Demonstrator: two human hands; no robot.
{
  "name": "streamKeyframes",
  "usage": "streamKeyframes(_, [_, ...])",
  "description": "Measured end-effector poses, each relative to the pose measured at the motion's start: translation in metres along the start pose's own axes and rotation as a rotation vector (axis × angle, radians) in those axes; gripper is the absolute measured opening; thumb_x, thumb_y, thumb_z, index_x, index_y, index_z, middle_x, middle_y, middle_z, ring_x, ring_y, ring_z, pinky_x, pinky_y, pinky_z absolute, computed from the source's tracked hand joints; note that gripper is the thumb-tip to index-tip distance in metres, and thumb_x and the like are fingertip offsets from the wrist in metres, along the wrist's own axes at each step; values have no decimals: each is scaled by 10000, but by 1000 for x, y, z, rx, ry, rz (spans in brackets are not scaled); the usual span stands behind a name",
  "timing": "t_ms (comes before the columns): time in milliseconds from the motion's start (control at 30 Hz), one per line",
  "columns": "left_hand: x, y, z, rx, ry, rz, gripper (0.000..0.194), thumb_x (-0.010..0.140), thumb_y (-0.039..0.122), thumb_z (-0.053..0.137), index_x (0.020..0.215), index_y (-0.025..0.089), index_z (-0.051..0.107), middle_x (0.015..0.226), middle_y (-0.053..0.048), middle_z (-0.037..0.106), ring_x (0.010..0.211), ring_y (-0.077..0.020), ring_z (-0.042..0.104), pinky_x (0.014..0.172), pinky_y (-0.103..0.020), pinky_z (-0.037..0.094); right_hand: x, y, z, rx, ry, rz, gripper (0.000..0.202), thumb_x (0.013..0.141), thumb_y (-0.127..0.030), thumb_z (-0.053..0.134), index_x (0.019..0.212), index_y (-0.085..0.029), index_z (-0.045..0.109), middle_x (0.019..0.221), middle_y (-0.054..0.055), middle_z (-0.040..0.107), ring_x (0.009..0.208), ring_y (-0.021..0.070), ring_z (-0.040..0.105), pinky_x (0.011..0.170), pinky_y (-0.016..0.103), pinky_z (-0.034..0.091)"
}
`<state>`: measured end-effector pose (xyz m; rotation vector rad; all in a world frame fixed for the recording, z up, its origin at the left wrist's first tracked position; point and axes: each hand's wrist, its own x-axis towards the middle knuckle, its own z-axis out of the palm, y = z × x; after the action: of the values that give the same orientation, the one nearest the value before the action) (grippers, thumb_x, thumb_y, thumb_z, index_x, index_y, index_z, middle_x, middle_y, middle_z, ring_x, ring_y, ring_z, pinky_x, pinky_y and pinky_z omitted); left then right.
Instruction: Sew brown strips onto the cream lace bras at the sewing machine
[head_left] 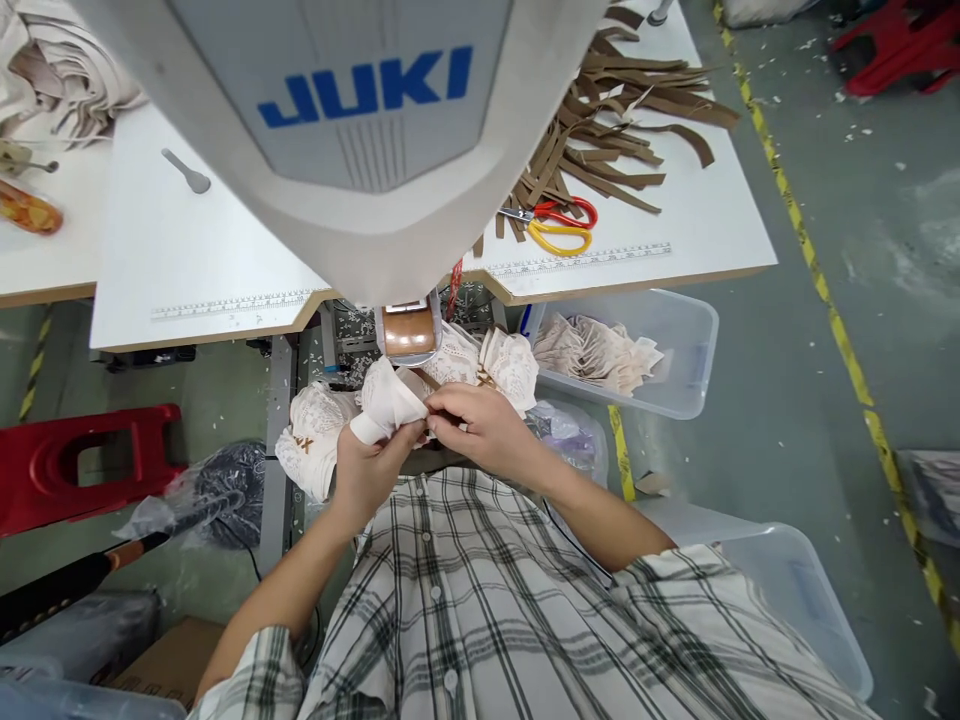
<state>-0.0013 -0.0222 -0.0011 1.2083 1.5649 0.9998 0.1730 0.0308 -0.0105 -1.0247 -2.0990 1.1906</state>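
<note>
My left hand (373,462) is closed round a cream bra cup (391,396), thumb towards its right edge. At that edge my right hand (480,425) pinches with thumb and index finger; the exact bit of fabric between the fingertips is hidden. More lace bra cups with small brown bows lie around the hands, one group (311,430) on the left and another (504,365) on the right. Just beyond the held cup is the low end of a white JUKI sewing machine (367,240), with a brown, shiny part (409,330) under it.
On the white table (180,240) lie red-and-yellow scissors (559,228), brown fabric strips (600,140) and a grey flat tool (186,172). A clear bin (694,350) with beige pieces stands below right. Red stools (90,465) and a bagged dark bundle (232,495) are on the floor.
</note>
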Motion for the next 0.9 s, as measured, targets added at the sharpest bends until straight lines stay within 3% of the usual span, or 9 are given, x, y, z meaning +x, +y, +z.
streamKeyframes(100, [7, 7, -2, 12, -116, -27, 225, 859, 351, 664, 873, 135, 725, 821, -57, 735, 780, -187, 660, 740, -289, 551, -2, 2, 4, 46, 45, 32, 145, 891, -174, 544, 760, -177, 606, 724, -4, 561, 688, 119, 512, 638, 250, 350])
streamKeyframes(200, [9, 10, -3, 18, -124, -68, 250, 845, 370, 677, 908, 132, 722, 845, -53, 729, 788, -183, 643, 740, -278, 527, -2, 2, 5, 56, 57, 62, 151, 890, -181, 548, 747, -180, 597, 703, -10, 541, 675, 119, 490, 628, 255, 343])
streamKeyframes(333, [11, 13, -8, 144, -62, -19, 237, 841, 367, 661, 807, 136, 702, 710, -20, 662, 691, -161, 582, 657, -254, 472, -3, 6, -3, 202, 27, 174, 112, 886, -261, 590, 866, -187, 672, 795, 9, 646, 703, 127, 550, 652, 259, 401])
streamKeyframes(467, [18, 19, -16, 164, -195, 37, 260, 914, 369, 569, 776, 161, 642, 686, -3, 592, 650, -136, 504, 631, -247, 430, -6, 10, -14, 307, 87, 256, 135, 886, -259, 575, 983, -202, 650, 889, 20, 701, 733, 135, 598, 661, 262, 431])
streamKeyframes(567, [21, 25, -17, 152, -301, 79, 251, 940, 364, 525, 814, 174, 629, 785, -33, 623, 736, -158, 526, 709, -273, 458, -9, 6, -18, 286, 119, 241, 147, 864, -226, 590, 1002, -224, 540, 827, -20, 657, 654, 110, 547, 604, 239, 392])
streamKeyframes(733, [16, 29, -12, 191, -313, 112, 216, 933, 345, 541, 860, 174, 652, 892, -70, 683, 866, -203, 600, 799, -309, 486, -10, -4, -20, 99, 68, 144, 95, 866, -190, 562, 882, -223, 475, 656, -70, 509, 557, 88, 436, 570, 226, 334])
streamKeyframes(900, [11, 29, -10, 236, -318, 104, 225, 919, 333, 564, 986, 169, 703, 923, -61, 722, 848, -200, 640, 749, -274, 497, -10, -7, -22, 86, 11, 104, 115, 853, -138, 533, 851, -217, 450, 737, -54, 545, 593, 83, 445, 585, 219, 332])
